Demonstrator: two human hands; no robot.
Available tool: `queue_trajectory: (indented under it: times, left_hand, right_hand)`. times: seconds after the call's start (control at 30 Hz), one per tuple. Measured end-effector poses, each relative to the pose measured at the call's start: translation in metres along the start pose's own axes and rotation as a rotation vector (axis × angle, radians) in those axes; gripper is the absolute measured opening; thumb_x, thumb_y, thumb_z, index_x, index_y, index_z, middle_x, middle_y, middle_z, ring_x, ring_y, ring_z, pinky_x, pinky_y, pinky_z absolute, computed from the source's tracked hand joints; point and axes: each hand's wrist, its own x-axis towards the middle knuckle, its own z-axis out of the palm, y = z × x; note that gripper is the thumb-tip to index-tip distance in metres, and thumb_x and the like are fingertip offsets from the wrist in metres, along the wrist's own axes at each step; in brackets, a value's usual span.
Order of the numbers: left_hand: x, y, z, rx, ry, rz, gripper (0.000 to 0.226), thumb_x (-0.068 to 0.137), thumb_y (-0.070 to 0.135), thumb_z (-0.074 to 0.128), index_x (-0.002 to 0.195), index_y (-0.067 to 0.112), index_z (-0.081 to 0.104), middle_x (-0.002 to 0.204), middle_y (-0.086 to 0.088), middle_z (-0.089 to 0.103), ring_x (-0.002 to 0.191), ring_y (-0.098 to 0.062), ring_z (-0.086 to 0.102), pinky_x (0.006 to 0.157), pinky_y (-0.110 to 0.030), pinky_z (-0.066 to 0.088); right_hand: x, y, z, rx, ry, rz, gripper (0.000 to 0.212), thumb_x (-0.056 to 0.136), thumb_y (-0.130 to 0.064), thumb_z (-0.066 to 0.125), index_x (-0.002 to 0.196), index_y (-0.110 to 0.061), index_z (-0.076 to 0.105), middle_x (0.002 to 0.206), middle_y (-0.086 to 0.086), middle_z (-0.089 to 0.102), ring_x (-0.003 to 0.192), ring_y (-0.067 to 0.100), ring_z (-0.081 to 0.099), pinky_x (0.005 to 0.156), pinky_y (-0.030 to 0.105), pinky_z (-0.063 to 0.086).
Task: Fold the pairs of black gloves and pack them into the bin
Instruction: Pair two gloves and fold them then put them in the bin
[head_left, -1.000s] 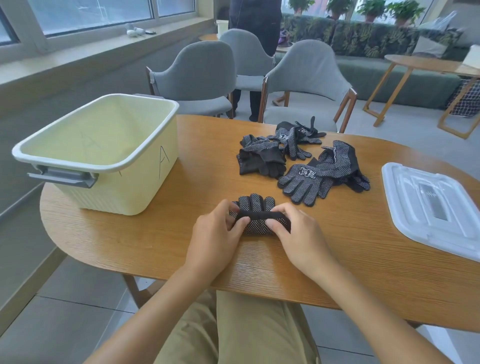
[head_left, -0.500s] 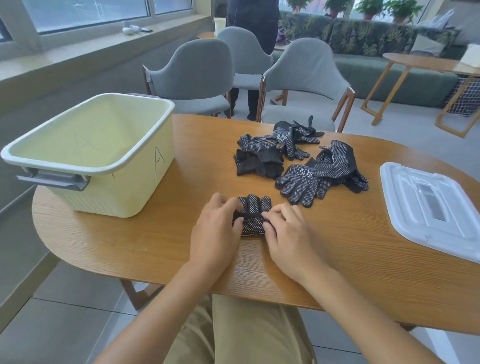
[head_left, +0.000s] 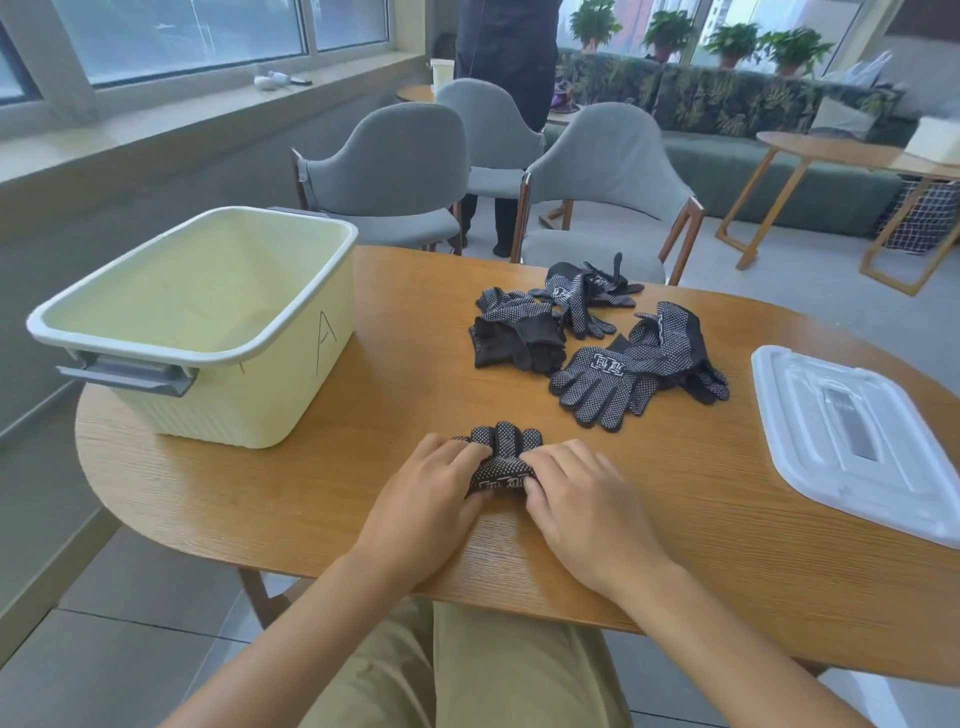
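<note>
A folded pair of black dotted gloves (head_left: 500, 462) lies on the wooden table (head_left: 363, 467) near its front edge, fingertips pointing away from me. My left hand (head_left: 436, 488) grips its left side and my right hand (head_left: 576, 493) grips its right side, with both sets of fingers curled over the fold. Further back lie several loose black gloves: a dotted pair (head_left: 634, 369), a dark bundle (head_left: 511, 340) and another pair (head_left: 584, 293). The pale yellow bin (head_left: 291, 364), marked "A", stands at the left with nothing visible inside.
A white plastic lid (head_left: 852, 436) lies on the table's right side. Grey chairs (head_left: 602, 176) stand behind the table, and a person in dark clothes (head_left: 506, 67) stands beyond them. A side table (head_left: 841, 156) and a sofa are at the back right.
Both hands have closed in on the glove pair, folding it shorter and rolling the cuff end over. The head view has shifted slightly; the bin and loose gloves have stayed put.
</note>
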Motion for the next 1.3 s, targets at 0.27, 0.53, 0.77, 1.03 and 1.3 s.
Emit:
queue_trajectory:
  times: [0.27,0.53,0.77,1.03,1.3]
  left_hand:
    - [-0.011,-0.002,-0.007,0.061,-0.008,0.055,0.026,0.093,0.038,0.063,0.112,0.021,0.059,0.095,0.011,0.068,0.097,-0.014,0.056,0.068,-0.029,0.052]
    - [0.015,-0.005,-0.029,-0.251,-0.092,-0.153,0.025,0.094,0.043,0.064,0.113,0.029,0.057,0.077,0.014,0.053,0.074,-0.010,0.050,0.064,-0.029,0.038]
    - [0.055,-0.018,-0.033,-0.290,-0.256,-0.301,0.020,0.089,0.040,0.071,0.097,0.023,0.066,0.081,0.003,0.062,0.077,-0.018,0.057,0.065,-0.032,0.040]
    - [0.080,-0.020,-0.026,-0.189,-0.416,-0.355,0.030,0.091,0.034,0.071,0.115,0.019,0.062,0.107,0.001,0.058,0.098,-0.018,0.054,0.078,-0.028,0.037]
    - [0.105,-0.004,-0.031,-0.080,-0.652,-0.395,0.024,0.095,0.021,0.066,0.117,0.013,0.059,0.112,-0.006,0.061,0.092,-0.020,0.051,0.072,-0.028,0.037]
  right_hand:
    - [-0.012,-0.012,-0.011,0.078,-0.028,0.049,0.051,0.083,-0.038,0.073,0.127,-0.018,0.059,0.108,-0.008,0.064,0.101,0.013,0.056,0.080,0.027,0.051]
    - [0.015,-0.008,-0.018,0.275,-0.215,0.326,0.033,0.092,-0.049,0.058,0.119,-0.033,0.050,0.103,-0.006,0.054,0.092,0.018,0.057,0.074,0.033,0.047]
    - [0.058,0.006,-0.024,0.318,-0.450,0.449,0.025,0.092,-0.053,0.057,0.109,-0.035,0.053,0.102,-0.004,0.057,0.094,0.018,0.055,0.084,0.039,0.048]
    - [0.086,0.013,-0.017,0.353,-0.564,0.423,0.042,0.090,-0.041,0.067,0.126,-0.025,0.056,0.124,-0.006,0.052,0.118,0.013,0.050,0.099,0.034,0.043]
    - [0.111,0.019,-0.015,0.296,-0.737,0.263,0.035,0.091,-0.030,0.067,0.123,-0.019,0.057,0.123,0.001,0.057,0.113,0.024,0.054,0.096,0.041,0.047]
